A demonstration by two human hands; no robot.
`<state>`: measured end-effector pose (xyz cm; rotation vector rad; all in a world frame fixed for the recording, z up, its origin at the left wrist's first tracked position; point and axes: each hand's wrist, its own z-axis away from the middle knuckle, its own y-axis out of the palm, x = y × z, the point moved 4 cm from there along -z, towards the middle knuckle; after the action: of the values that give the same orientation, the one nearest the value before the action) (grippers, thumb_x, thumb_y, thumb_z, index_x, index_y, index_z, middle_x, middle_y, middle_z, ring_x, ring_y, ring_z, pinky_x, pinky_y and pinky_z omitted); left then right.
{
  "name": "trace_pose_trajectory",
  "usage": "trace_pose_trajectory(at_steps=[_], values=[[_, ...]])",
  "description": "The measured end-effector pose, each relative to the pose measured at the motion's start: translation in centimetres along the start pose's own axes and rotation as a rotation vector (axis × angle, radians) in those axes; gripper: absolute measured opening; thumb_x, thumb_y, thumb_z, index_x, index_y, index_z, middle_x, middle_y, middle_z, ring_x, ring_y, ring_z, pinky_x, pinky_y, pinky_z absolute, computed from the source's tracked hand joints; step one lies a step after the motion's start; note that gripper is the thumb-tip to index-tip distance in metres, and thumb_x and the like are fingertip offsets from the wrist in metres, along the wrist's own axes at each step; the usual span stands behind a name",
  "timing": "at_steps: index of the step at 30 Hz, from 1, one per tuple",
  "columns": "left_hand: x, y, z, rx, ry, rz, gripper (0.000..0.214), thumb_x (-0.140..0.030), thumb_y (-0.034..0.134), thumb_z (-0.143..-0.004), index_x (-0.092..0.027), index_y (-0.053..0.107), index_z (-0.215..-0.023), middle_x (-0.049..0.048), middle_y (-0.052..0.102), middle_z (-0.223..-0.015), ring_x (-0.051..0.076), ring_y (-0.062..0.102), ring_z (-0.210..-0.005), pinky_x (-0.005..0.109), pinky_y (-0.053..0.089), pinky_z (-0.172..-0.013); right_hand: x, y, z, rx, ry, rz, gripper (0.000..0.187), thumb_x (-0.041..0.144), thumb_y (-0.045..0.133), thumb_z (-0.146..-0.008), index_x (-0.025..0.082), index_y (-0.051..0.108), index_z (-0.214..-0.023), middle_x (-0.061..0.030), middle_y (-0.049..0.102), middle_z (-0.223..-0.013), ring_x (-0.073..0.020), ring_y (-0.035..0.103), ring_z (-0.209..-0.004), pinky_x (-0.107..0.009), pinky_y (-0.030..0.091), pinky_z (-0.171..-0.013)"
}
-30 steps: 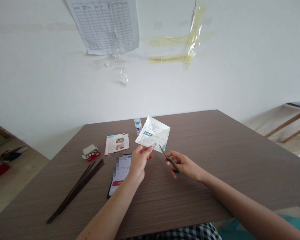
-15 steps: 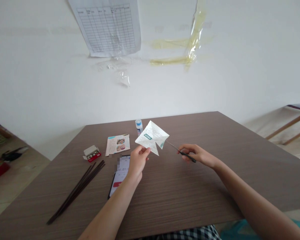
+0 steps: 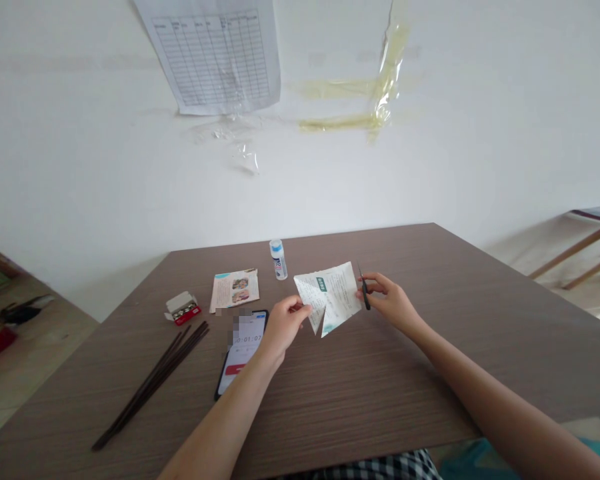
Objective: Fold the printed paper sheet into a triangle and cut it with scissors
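Note:
Between my hands, above the table, is a square of printed paper [image 3: 343,293] with a slit cut in from its near edge. My left hand [image 3: 285,327] pinches its left side between thumb and fingers. My right hand [image 3: 390,301] is closed on a pair of scissors [image 3: 365,293] with dark handles, at the paper's right edge; the blades point up and away. Whether the right fingers also touch the paper I cannot tell. Beyond the paper stands a glue stick [image 3: 279,260] with a blue-and-white cap.
On the table's left lie a phone [image 3: 240,353] with a running timer, a folded printed paper [image 3: 235,290], an open small red-and-white box [image 3: 183,308] and several thin dark sticks [image 3: 153,387]. The table [image 3: 460,333] meets a white wall at the back.
The paper has turned and moved right and nearer, uncovering the glue stick. My right hand has swung the scissors from pointing left to pointing up, beside the paper's right edge.

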<state>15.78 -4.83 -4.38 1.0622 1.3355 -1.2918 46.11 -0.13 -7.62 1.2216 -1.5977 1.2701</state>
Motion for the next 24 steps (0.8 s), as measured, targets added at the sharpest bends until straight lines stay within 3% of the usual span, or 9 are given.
trace_pose_trajectory(at_steps=[6,12,18,22,24], values=[[0.0,0.1,0.2,0.030,0.011,-0.031,0.029,-0.050,0.094,-0.074,-0.029,0.077,-0.065,0.0025,0.074,-0.072,0.025,0.065,-0.074,0.036,0.047,-0.071,0.4,0.9,0.4,0.072,0.013,-0.065,0.049,0.053,0.103,-0.076,0.031,0.080,-0.114,-0.0003,0.084,-0.087,-0.0308,0.080,-0.093,-0.047,0.064,-0.093],[0.2,-0.2,0.0,-0.042,0.021,-0.048,0.027,-0.046,0.099,-0.076,-0.029,0.081,-0.067,0.0014,0.073,-0.071,0.026,0.064,-0.075,0.036,0.045,-0.075,0.5,1.2,0.4,0.080,0.040,-0.129,0.051,0.054,0.103,-0.071,0.031,0.075,-0.107,0.0065,0.068,-0.074,-0.0266,0.069,-0.082,-0.043,0.059,-0.082],[0.0,-0.3,0.2,-0.087,-0.002,0.057,0.036,-0.058,0.109,-0.077,-0.027,0.090,-0.077,0.0069,0.085,-0.084,0.030,0.075,-0.088,0.038,0.053,-0.082,0.4,1.7,1.0,-0.012,0.081,-0.178,0.061,0.064,0.106,-0.073,0.031,0.072,-0.111,0.0025,0.073,-0.080,-0.0261,0.064,-0.081,-0.043,0.053,-0.081],[0.2,0.3,0.7,-0.030,-0.085,0.153,0.045,-0.060,0.118,-0.074,-0.025,0.095,-0.090,0.0134,0.094,-0.104,0.032,0.084,-0.102,0.037,0.062,-0.086,-0.5,1.9,1.1,-0.112,0.100,-0.217,0.065,0.067,0.107,-0.074,0.032,0.071,-0.116,0.0004,0.078,-0.085,-0.0269,0.064,-0.081,-0.045,0.054,-0.083],[0.4,0.9,1.0,0.010,-0.115,0.180,0.046,-0.055,0.122,-0.071,-0.024,0.095,-0.091,0.0141,0.095,-0.108,0.033,0.085,-0.107,0.037,0.065,-0.088,-0.8,2.1,1.1,-0.090,0.098,-0.233,0.067,0.070,0.105,-0.077,0.032,0.069,-0.119,0.0005,0.078,-0.087,-0.0271,0.064,-0.082,-0.045,0.054,-0.084]])
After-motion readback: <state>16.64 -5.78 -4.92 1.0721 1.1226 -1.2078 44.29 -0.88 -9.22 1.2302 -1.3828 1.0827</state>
